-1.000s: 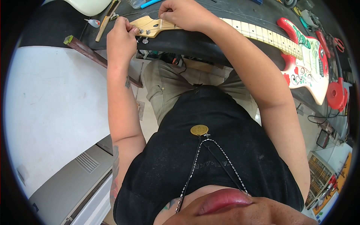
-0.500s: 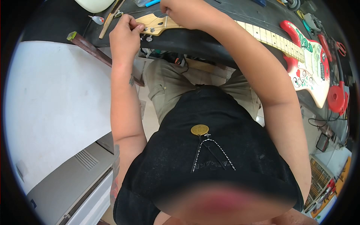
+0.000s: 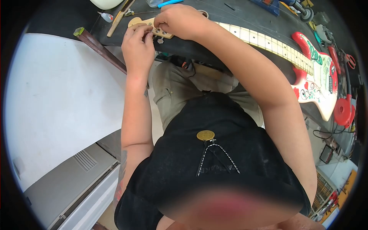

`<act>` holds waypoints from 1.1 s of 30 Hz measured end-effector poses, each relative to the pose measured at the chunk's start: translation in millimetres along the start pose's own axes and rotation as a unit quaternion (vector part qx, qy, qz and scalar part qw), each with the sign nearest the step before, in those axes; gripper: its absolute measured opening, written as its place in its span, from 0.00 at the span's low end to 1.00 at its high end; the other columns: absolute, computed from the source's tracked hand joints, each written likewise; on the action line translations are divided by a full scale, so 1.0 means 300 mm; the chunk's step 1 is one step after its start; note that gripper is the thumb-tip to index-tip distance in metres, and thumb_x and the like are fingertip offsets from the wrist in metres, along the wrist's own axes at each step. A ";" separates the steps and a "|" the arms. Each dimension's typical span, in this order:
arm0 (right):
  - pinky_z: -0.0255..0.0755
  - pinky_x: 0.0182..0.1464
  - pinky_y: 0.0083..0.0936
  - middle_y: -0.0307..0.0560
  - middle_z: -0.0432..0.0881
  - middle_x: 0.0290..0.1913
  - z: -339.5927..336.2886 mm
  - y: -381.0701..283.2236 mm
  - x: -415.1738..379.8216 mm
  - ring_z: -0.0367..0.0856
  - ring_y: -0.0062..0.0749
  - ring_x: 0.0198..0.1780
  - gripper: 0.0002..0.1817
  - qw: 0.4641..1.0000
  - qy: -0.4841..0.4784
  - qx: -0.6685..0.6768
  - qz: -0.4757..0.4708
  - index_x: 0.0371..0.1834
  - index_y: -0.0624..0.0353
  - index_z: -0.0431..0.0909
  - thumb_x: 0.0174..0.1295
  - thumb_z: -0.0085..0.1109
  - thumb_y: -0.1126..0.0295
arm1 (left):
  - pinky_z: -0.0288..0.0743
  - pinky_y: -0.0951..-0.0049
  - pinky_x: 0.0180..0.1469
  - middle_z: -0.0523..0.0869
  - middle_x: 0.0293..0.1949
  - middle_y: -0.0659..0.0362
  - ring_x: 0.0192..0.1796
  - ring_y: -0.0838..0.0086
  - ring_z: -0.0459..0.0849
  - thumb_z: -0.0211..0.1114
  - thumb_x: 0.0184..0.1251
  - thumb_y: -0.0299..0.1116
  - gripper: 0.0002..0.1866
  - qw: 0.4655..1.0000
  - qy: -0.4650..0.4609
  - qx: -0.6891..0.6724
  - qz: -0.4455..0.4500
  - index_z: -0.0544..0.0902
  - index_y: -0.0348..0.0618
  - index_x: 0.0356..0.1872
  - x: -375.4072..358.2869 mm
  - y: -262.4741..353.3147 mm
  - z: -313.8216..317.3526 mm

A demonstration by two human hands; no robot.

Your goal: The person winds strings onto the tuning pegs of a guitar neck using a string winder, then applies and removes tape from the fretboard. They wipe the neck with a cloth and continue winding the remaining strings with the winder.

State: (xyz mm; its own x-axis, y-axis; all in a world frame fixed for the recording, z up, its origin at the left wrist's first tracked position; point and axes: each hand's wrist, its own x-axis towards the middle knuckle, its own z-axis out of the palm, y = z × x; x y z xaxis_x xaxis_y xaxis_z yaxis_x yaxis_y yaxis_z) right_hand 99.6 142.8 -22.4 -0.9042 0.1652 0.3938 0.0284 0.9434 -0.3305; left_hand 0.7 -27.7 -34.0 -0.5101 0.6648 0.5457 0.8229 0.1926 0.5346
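Note:
A red and white electric guitar [image 3: 324, 73] with painted designs lies across the dark bench, its pale neck [image 3: 264, 41] pointing left to the headstock [image 3: 165, 33]. At the headstock's near side, beside the tuning pegs, my left hand [image 3: 138, 43] has its fingers pinched together. My right hand [image 3: 181, 22] is over the headstock, its fingers curled closed close to my left fingertips. Whatever either hand pinches is too small or too hidden to make out. Thin strings show above the neck.
On the bench's left are a wooden-handled brush [image 3: 117, 23] and a small white bottle [image 3: 106, 17]. A blue tool [image 3: 268, 5] lies at the back. Red scissors [image 3: 350, 61] and a red tape dispenser [image 3: 344, 111] are at the right.
My right hand has moved left from behind the neck onto the headstock, close to my left hand. My left hand has shifted slightly down and right in view.

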 end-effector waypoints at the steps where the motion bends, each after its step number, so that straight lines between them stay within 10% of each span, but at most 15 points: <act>1: 0.83 0.50 0.45 0.45 0.86 0.43 0.004 -0.001 -0.003 0.89 0.45 0.50 0.10 1.000 0.002 -0.013 0.004 0.49 0.48 0.93 0.70 0.66 0.65 | 0.85 0.61 0.53 0.92 0.51 0.51 0.48 0.57 0.91 0.72 0.69 0.22 0.07 0.999 0.014 0.019 0.025 0.91 0.37 0.45 -0.011 -0.010 0.006; 5: 0.84 0.48 0.44 0.47 0.90 0.41 -0.010 -0.009 -0.005 0.90 0.46 0.46 0.10 1.000 0.030 -0.010 -0.002 0.47 0.50 0.94 0.66 0.68 0.65 | 0.84 0.59 0.55 0.92 0.52 0.53 0.50 0.55 0.91 0.72 0.70 0.26 0.06 0.998 0.036 0.021 0.045 0.93 0.37 0.43 -0.024 0.004 0.017; 7: 0.81 0.52 0.52 0.61 0.89 0.42 -0.043 -0.020 0.000 0.88 0.63 0.49 0.11 0.999 -0.040 0.009 0.009 0.47 0.58 0.88 0.68 0.63 0.67 | 0.84 0.58 0.55 0.92 0.52 0.53 0.50 0.55 0.91 0.71 0.70 0.27 0.07 0.999 0.030 0.021 0.027 0.93 0.36 0.43 -0.020 0.010 0.020; 33: 0.82 0.50 0.51 0.58 0.89 0.38 -0.035 -0.026 -0.011 0.89 0.59 0.45 0.10 0.999 0.034 0.034 0.004 0.34 0.57 0.92 0.64 0.65 0.65 | 0.82 0.57 0.56 0.91 0.49 0.50 0.51 0.53 0.89 0.69 0.72 0.25 0.05 0.999 0.024 -0.025 -0.039 0.89 0.35 0.43 -0.018 -0.010 0.067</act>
State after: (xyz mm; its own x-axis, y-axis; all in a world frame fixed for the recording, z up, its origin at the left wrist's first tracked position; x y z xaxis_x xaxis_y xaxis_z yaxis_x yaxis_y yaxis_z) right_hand 106.9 137.8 -12.2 -0.8734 0.1939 0.4467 0.0043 0.9204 -0.3911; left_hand 5.9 -17.5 -51.5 -0.5844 0.6137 0.5308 0.7676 0.2059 0.6070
